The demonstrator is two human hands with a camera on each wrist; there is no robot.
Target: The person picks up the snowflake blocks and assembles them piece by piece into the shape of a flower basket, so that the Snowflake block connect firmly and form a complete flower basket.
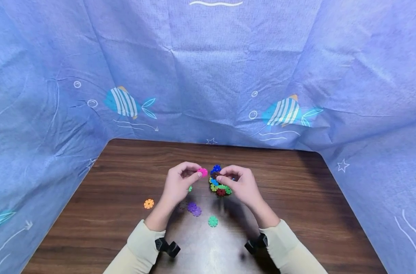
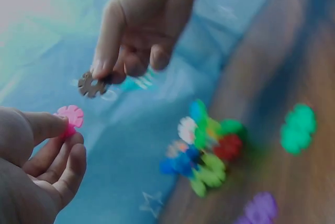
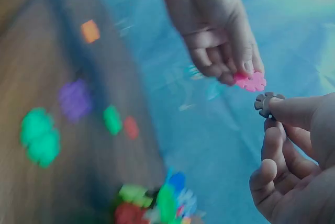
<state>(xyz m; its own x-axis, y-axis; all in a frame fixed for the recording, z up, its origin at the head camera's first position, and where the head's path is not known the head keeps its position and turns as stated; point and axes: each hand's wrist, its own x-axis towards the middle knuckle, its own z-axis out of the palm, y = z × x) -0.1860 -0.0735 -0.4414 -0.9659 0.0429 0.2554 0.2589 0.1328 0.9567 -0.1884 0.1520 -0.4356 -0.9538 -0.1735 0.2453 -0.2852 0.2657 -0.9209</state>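
Note:
My left hand (image 1: 175, 184) pinches a pink notched plastic disc (image 1: 203, 172) between thumb and forefinger. Facing it, my right hand (image 1: 242, 184) holds a brown notched disc (image 2: 90, 87) by its edge with thumb and fingertips. In the right wrist view the pink disc (image 3: 253, 81) and the brown disc (image 3: 261, 105) are close together, edge toward edge. Below the hands, a cluster of joined discs (image 2: 209, 169) in blue, green, red and other colours sits on the table; in the head view the right hand covers part of this cluster (image 1: 221, 192).
Loose discs lie nearer the person: an orange disc (image 1: 148, 204), overlapping purple discs (image 1: 196, 211) and a green disc (image 1: 212, 221). Another green disc (image 1: 190, 188) shows beside the left wrist. A blue fish-print cloth (image 1: 208, 83) hangs behind the brown wooden table (image 1: 297, 190).

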